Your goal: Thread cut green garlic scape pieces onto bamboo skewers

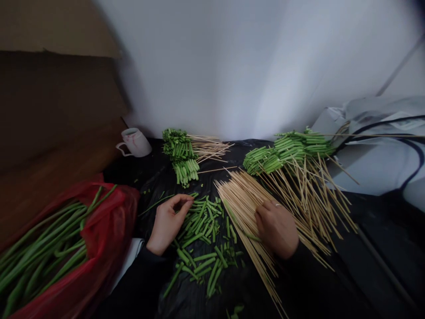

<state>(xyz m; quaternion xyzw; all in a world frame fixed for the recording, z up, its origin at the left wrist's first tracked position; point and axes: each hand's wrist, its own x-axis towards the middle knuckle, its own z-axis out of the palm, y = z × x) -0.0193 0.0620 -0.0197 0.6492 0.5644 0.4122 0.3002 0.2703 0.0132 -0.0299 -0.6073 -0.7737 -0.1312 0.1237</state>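
My left hand [170,221] pinches thumb and forefinger together over the top of a pile of cut green bean pieces [201,221]; what the fingertips hold, if anything, is hidden. A thin length of bean [154,205] runs behind that hand. On the right, my right hand [277,228] is closed above a heap of bare wooden skewers [244,195]. From its fingers a long green bean [241,225] slants up and left across the skewers. More short bean pieces [212,268] lie nearer to me.
A red plastic bag [113,221] of long beans [43,248] stands left. Bean skewers are stacked at the back [184,153] and right [288,150]. A white mug [136,142] stands back left. White bags [368,164] with dark straps are right. Black plastic sheeting [156,177] covers the surface.
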